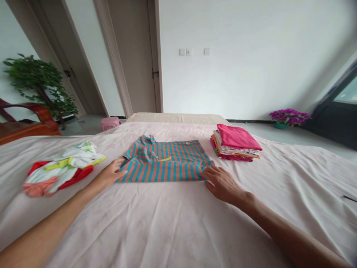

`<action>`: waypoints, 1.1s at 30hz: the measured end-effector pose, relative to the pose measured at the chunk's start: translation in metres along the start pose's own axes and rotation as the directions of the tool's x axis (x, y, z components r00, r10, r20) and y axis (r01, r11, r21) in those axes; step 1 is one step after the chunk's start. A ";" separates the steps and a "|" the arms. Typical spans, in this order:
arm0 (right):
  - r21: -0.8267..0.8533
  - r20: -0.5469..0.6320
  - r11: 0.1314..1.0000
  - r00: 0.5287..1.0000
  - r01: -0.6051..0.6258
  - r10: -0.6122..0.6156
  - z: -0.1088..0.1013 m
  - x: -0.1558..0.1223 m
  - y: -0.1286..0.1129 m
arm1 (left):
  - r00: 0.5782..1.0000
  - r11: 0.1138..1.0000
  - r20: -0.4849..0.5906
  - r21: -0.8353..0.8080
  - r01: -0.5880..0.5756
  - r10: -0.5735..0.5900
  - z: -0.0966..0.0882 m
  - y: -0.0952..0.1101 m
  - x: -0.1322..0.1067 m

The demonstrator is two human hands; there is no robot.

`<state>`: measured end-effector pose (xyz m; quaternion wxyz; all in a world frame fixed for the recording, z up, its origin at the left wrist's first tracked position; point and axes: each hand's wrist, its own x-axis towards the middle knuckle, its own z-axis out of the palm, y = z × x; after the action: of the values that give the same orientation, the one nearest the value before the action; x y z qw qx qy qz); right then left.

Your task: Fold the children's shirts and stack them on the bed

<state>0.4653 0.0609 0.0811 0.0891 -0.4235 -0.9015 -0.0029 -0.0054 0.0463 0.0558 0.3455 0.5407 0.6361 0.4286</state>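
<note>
Head view: a blue-and-orange striped collared shirt (181,169) lies between the two hands on a pale, faintly patterned sheet (173,227), its near part apparently folded over in a long straight-edged band. At its left end, the left hand (113,172) has its thumb and fingers partly spread; on the right corner, the right hand (221,182) has bent fingers over the cloth, thumb set apart. Whether either pinches the fabric, I cannot tell.

Uneven pulling could skew the band and put its stripes out of line with those behind. The bunched cloth near the collar could set into a crease if pressed flat as it lies. Dragging might also ruck the sheet, whose soft ridges already run under the work.

The shirt looks like thin, limp knit. Beyond the right hand, a squared folded stack (235,147) topped with smooth pink cloth leans slightly; leftward sprawls a crumpled clothes pile (65,169), white, red and yellow.
</note>
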 end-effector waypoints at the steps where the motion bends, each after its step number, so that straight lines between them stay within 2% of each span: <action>1: -0.019 0.015 1.000 1.000 -0.007 0.007 0.002 0.001 0.001 | 1.000 1.000 0.009 0.015 0.012 -0.012 0.001 0.005 -0.005; 4: -0.053 0.009 0.998 1.000 -0.014 0.015 0.004 0.009 0.007 | 1.000 0.997 0.010 0.072 0.015 -0.016 0.000 0.018 -0.020; 7: -0.055 -0.047 0.998 0.999 -0.003 0.001 -0.001 0.010 0.010 | 0.999 0.993 0.029 0.115 -0.017 0.014 -0.009 0.021 -0.038; 9: -0.044 -0.056 0.999 0.998 0.015 -0.018 -0.005 0.003 0.008 | 0.998 0.989 0.060 0.147 -0.030 0.021 -0.015 0.015 -0.051; 12: 0.005 -0.010 1.000 1.000 0.013 -0.013 -0.010 -0.011 0.007 | 0.995 0.975 0.097 0.218 -0.041 0.020 -0.023 0.001 -0.065; 15: 0.074 0.010 0.992 0.995 -0.101 0.101 -0.017 -0.017 0.010 | 0.991 0.937 0.134 0.347 -0.033 -0.015 -0.027 -0.005 -0.066; 17: 0.128 -0.006 0.966 0.974 -0.226 0.228 -0.022 -0.013 0.014 | 0.993 0.884 0.119 0.466 -0.039 -0.019 -0.028 0.001 -0.059; 20: 0.178 -0.024 0.921 0.934 -0.347 0.357 -0.025 0.004 0.016 | 0.996 0.771 0.031 0.631 -0.081 0.079 -0.018 0.022 -0.036; 22: 0.164 -0.028 0.926 0.937 -0.340 0.349 -0.023 0.018 0.011 | 0.989 0.698 -0.030 0.712 -0.082 0.148 -0.004 0.037 -0.017; 25: 0.123 -0.065 0.951 0.954 -0.283 0.292 -0.015 0.037 -0.002 | 0.971 0.605 -0.144 0.796 -0.002 0.192 0.023 0.047 0.013; 29: 0.076 -0.087 0.970 0.968 -0.230 0.236 0.000 0.048 -0.016 | 0.967 0.613 -0.201 0.788 0.065 0.156 0.047 0.040 0.040; 31: 0.064 -0.062 0.974 0.973 -0.219 0.223 0.007 0.048 -0.019 | 0.961 0.639 -0.234 0.764 0.086 0.150 0.051 0.035 0.044; 33: 0.069 -0.053 0.972 0.973 -0.223 0.227 0.014 0.046 -0.020 | 0.941 0.666 -0.272 0.742 0.073 0.200 0.051 0.033 0.044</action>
<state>0.4196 0.0843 0.0765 0.1292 -0.5197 -0.8442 0.0227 0.0460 0.0998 0.0675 -0.0320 0.5764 0.7840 0.2284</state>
